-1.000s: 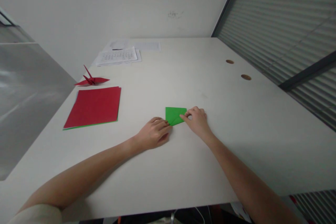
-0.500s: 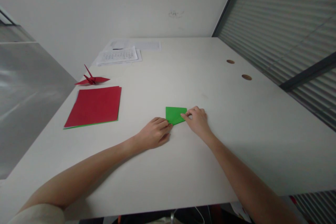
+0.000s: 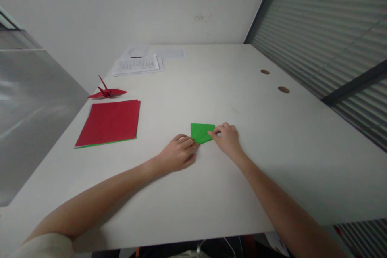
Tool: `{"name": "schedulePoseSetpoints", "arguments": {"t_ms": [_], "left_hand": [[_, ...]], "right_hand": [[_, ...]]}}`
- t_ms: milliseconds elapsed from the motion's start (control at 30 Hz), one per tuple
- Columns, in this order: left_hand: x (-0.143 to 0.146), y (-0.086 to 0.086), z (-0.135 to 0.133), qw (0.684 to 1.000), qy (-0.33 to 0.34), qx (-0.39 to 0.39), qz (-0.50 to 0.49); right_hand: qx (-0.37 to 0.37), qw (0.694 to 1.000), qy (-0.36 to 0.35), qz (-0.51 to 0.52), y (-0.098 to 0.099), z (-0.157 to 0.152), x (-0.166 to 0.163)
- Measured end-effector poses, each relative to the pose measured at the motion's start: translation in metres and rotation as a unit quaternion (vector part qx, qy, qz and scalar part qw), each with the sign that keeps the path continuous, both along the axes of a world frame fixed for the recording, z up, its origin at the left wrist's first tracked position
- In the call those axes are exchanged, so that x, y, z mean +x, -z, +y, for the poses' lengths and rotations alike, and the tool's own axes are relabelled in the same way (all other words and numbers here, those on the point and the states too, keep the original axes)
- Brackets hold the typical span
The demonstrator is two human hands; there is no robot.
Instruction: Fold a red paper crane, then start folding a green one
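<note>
A small folded piece of green origami paper [image 3: 200, 132] lies flat on the white table [image 3: 199, 197], between my two hands. My left hand [image 3: 179, 152] rests on the table, its fingers closed on the paper's lower left corner. At the right edge, my right hand [image 3: 226, 137] pinches the paper between thumb and fingers. The fingers cover both of those corners. Off to the left lies a stack of square paper [image 3: 109, 123], red on top with a green edge below. Behind that stack sits a folded red paper crane [image 3: 107, 92].
Printed sheets [image 3: 137, 64] lie at the back left, a dark pen-like thing among them. Two round holes [image 3: 265, 71] pierce the tabletop at the right. Window blinds [image 3: 329, 28] run along the right side, and a grey glossy panel [image 3: 39, 117] stands at the left.
Hardly anything differs: both hands and the green paper stay in place. The whole view has shifted very slightly.
</note>
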State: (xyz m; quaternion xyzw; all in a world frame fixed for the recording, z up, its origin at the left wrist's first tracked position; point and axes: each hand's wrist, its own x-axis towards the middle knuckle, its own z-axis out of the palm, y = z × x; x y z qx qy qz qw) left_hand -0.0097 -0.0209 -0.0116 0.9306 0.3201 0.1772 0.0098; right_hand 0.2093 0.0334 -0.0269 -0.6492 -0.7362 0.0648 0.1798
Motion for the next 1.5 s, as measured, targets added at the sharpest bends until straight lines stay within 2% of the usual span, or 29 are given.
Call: {"name": "schedulePoseSetpoints", "arguments": {"t_ms": [133, 300, 400, 533, 633, 833, 967, 1300, 1500], "left_hand": [[0.003, 0.003, -0.014, 0.999, -0.036, 0.004, -0.005], [0.006, 0.001, -0.025, 0.99, -0.107, -0.075, -0.046], [0.004, 0.0, -0.02, 0.98, -0.127, -0.129, -0.085], [-0.002, 0.003, -0.005, 0.951, -0.169, -0.212, -0.148], [-0.005, 0.004, 0.003, 0.952, -0.16, -0.209, -0.155], [-0.003, 0.001, -0.001, 0.992, -0.055, -0.082, -0.075], [-0.002, 0.002, -0.003, 0.997, -0.033, -0.05, -0.043], [-0.002, 0.0, -0.001, 0.996, -0.035, -0.069, -0.052], [-0.008, 0.001, 0.009, 0.982, -0.058, -0.137, -0.12]], "right_hand": [[-0.001, 1.0, -0.004, 0.003, 0.001, 0.001, 0.0], [-0.008, 1.0, -0.004, 0.001, 0.0, 0.0, 0.001], [-0.008, 1.0, -0.006, 0.003, 0.0, 0.0, 0.001], [-0.008, 1.0, -0.008, 0.001, -0.001, 0.0, 0.001], [-0.013, 1.0, -0.007, -0.001, -0.003, -0.001, 0.001], [-0.01, 1.0, -0.01, -0.013, -0.005, -0.003, 0.0], [-0.003, 1.0, -0.009, -0.011, -0.004, -0.003, -0.001], [0.003, 1.0, -0.005, -0.008, -0.002, -0.001, 0.0], [0.0, 1.0, -0.006, -0.008, -0.003, 0.0, 0.0]]}}
